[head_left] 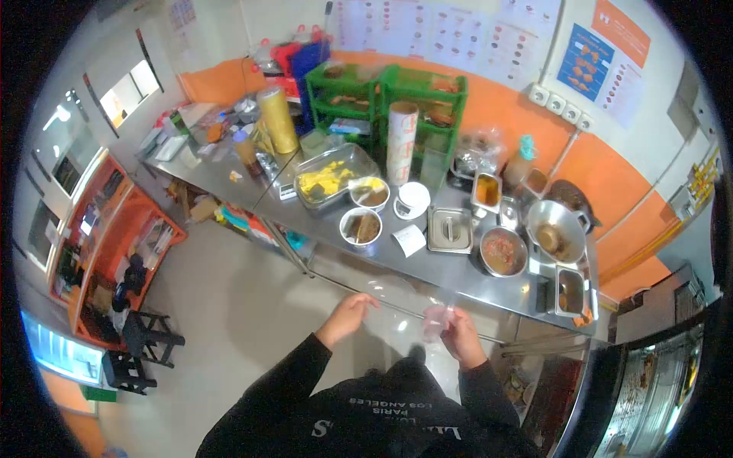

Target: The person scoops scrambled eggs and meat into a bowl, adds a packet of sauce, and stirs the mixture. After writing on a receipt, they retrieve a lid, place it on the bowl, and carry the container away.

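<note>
My left hand (347, 317) is in front of the counter, fingers pinched at the edge of a thin, see-through piece of clear plastic (393, 305). It looks like a bag, with glare on it, and its outline is hard to follow. To its right, my right hand (463, 338) closes on a crumpled, pinkish part of the clear plastic. On the counter ahead stand a white paper bowl of brown food (361, 227) and another bowl with yellow and brown food (369, 193). A white paper cup (409, 240) lies tipped beside a lidded steel pan (450, 230).
The steel counter (328, 237) also carries a tray of yellow food (334, 180), a bowl of red sauce (503, 252), a wok (556, 231), a stack of cups (402, 143) and green racks (424, 99). Black stools (153, 336) stand at left, a glass-fronted cabinet (657, 389) at right.
</note>
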{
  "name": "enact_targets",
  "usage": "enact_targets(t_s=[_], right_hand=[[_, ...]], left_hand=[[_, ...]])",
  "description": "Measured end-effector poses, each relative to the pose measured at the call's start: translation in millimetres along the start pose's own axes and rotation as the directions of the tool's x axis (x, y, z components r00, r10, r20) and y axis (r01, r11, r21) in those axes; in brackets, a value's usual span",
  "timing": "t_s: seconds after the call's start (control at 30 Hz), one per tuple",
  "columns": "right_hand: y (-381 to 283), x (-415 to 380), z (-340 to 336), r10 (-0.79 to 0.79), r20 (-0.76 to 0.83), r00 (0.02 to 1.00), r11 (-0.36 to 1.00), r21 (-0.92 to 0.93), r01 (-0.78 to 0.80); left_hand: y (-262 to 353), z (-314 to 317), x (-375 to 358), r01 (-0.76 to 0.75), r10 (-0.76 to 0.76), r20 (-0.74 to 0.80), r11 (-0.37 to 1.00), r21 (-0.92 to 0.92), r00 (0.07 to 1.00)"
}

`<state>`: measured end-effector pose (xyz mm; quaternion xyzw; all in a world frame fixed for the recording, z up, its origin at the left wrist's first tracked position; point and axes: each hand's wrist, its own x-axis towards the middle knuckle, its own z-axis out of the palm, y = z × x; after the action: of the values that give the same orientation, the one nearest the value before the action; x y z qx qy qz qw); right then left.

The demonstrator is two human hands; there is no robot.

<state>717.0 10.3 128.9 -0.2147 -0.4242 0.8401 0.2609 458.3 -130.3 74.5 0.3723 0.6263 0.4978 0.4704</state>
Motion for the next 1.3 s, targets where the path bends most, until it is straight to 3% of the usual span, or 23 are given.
enact_targets(t_s=[0.03,0.1,0.2,0.3,0.33,0.43,0.47,0.5,0.53,0.57,0.6,0.63,0.73,0.83,0.93,1.03,1.13,1.23,1.3], right_hand=[[3.6,17.8,-11.5,0.043,0.075,0.996,0.998,-0.042,-0.040],[3.4,55.5,-29.3,0.148,0.231,0.962,0.983,-0.140,-0.118],[-13.0,104.5,-35.2,0.322,0.146,0.935,0.861,-0.455,-0.226],[-26.4,155.1,-41.9,0.443,0.100,0.891,0.656,-0.713,-0.247],[-35.3,168.0,-37.5,0.461,0.084,0.883,0.569,-0.792,-0.222],[-47.3,219.5,-27.6,0.491,0.139,0.860,0.277,-0.961,-0.003],[-46.3,231.7,-23.8,0.503,0.170,0.847,0.178,-0.980,0.091],[-44.6,241.0,-18.3,0.453,0.160,0.877,0.122,-0.986,0.117],[-43.0,249.3,-9.7,0.397,0.153,0.905,0.062,-0.988,0.140],[-41.6,256.7,0.5,0.337,0.150,0.929,-0.002,-0.987,0.160],[-40.5,262.4,15.8,0.150,0.335,0.930,0.068,-0.942,0.329],[-39.2,265.7,33.2,-0.057,0.487,0.872,0.106,-0.865,0.490],[-29.9,280.8,79.6,0.188,0.671,0.718,0.270,-0.738,0.619],[-5.4,286.9,110.0,0.095,0.582,0.807,0.206,-0.805,0.556],[-6.2,298.9,123.4,-0.012,0.348,0.938,0.274,-0.901,0.337],[14.3,305.2,84.6,-0.192,0.048,0.980,0.387,-0.914,0.121],[72.3,303.2,31.6,-0.271,0.011,0.963,0.216,-0.974,0.072],[82.9,310.8,51.0,-0.213,-0.011,0.977,0.321,-0.945,0.059],[85.3,314.2,68.8,-0.274,0.004,0.962,0.192,-0.980,0.059]], left_hand=[[1.8,3.5,7.3,0.086,-0.085,0.013,0.977,-0.193,0.996],[31.2,10.3,19.7,0.230,-0.231,0.069,0.798,-0.557,0.970],[47.0,7.8,52.0,0.292,-0.282,0.084,0.867,-0.404,0.956],[43.7,0.9,83.5,0.005,-0.006,0.016,1.000,0.029,1.000],[7.0,-8.2,97.2,0.102,-0.103,-0.001,0.991,-0.084,0.995],[57.3,-21.3,102.8,0.296,-0.363,0.006,0.751,-0.590,0.932],[48.8,-28.8,106.0,0.196,-0.253,-0.154,0.929,-0.315,0.955],[36.1,-36.7,108.5,0.104,-0.098,-0.263,0.995,0.010,0.960],[25.1,-45.3,111.8,0.026,0.087,-0.310,0.939,0.342,0.947],[30.7,-52.9,113.5,0.051,0.072,-0.327,0.934,0.355,0.942],[43.6,-60.7,111.5,0.078,0.055,-0.341,0.927,0.366,0.938],[56.9,-68.3,108.4,0.105,0.038,-0.349,0.919,0.381,0.936],[92.2,-90.3,118.1,0.121,-0.061,-0.296,0.974,0.190,0.953],[95.1,-127.5,137.0,-0.048,0.102,-0.241,0.975,0.219,0.965],[99.1,-178.9,139.8,-0.039,0.114,-0.258,0.959,0.280,0.960],[76.5,-246.2,146.6,0.012,0.097,-0.129,0.750,0.662,0.987],[43.1,-287.2,160.6,-0.115,-0.007,0.169,0.706,0.699,0.986],[16.6,-284.3,168.7,-0.212,0.052,0.248,0.705,0.677,0.967],[6.4,-286.0,177.3,-0.253,0.065,0.325,0.776,0.578,0.943]])
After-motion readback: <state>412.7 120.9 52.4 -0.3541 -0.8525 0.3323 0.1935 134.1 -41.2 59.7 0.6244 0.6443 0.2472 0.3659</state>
